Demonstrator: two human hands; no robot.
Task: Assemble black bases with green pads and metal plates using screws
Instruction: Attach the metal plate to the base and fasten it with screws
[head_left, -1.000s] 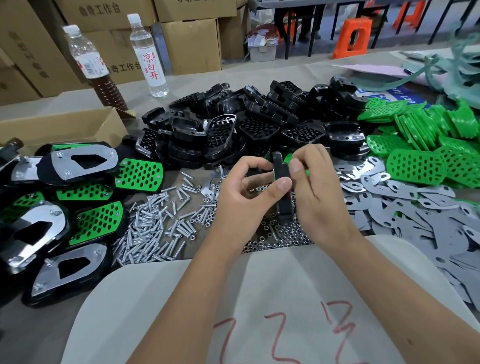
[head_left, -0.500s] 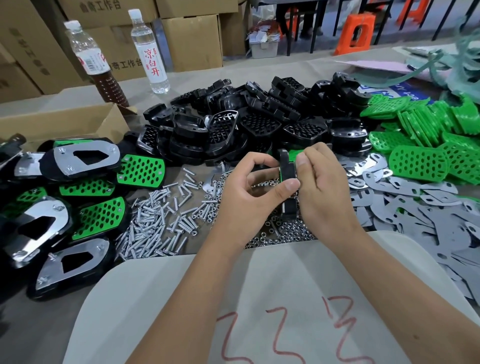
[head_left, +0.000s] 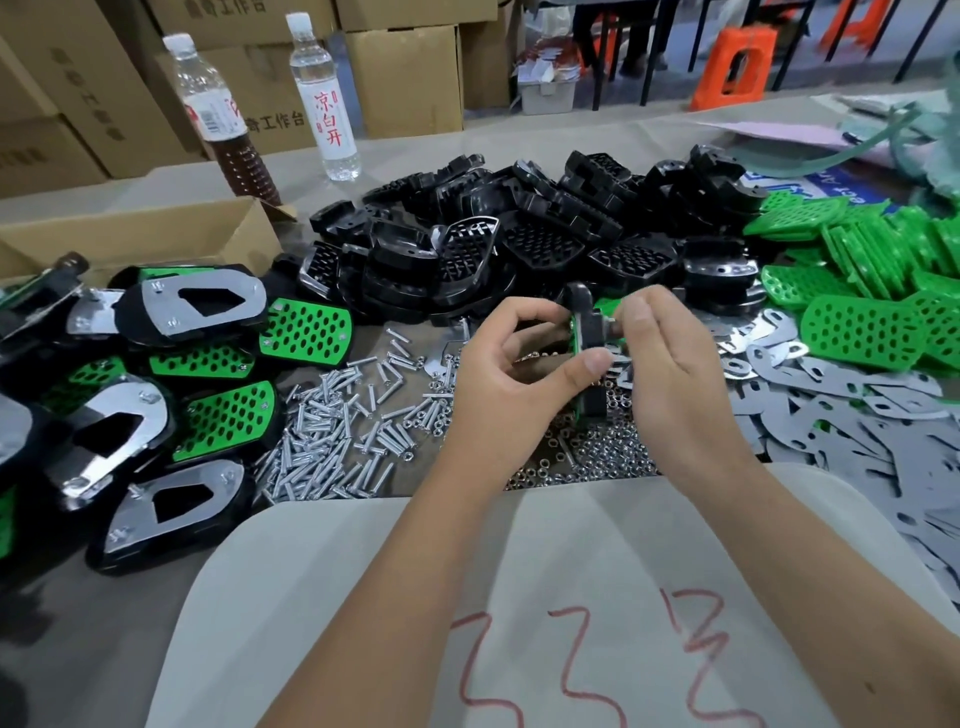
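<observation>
Your left hand (head_left: 511, 374) grips the black plastic base with a green perforated pad (head_left: 586, 345) on its left face, thumb across the near edge and fingers curled behind. You hold the part on edge, so its long axis runs away from you and slightly upward, raised over the table between both hands. Your right hand (head_left: 670, 374) pinches at the right face of the base, fingertips (head_left: 635, 315) closed on something small and bright there (likely a screw tip or nut; too small to confirm).

The coming move appears to turn on that right face: the fastener axis runs across the part, left to right, and your right hand is the nearer one to it. Your left hand must keep the base steady on edge.

Directly below lies the pile of small silver nuts (head_left: 597, 457), and to its left the loose silver screws (head_left: 337, 431). The flat grey metal plates (head_left: 841, 410) spread to the right, with loose green pads (head_left: 862, 327) beyond them. The heap of bare black bases (head_left: 519, 234) sits behind your hands. Finished assemblies with plates fitted (head_left: 171, 499) lie at far left. Two plastic bottles (head_left: 324, 98) and a cardboard box (head_left: 135, 234) stand well back. Nothing blocks your reach to the nuts.
</observation>
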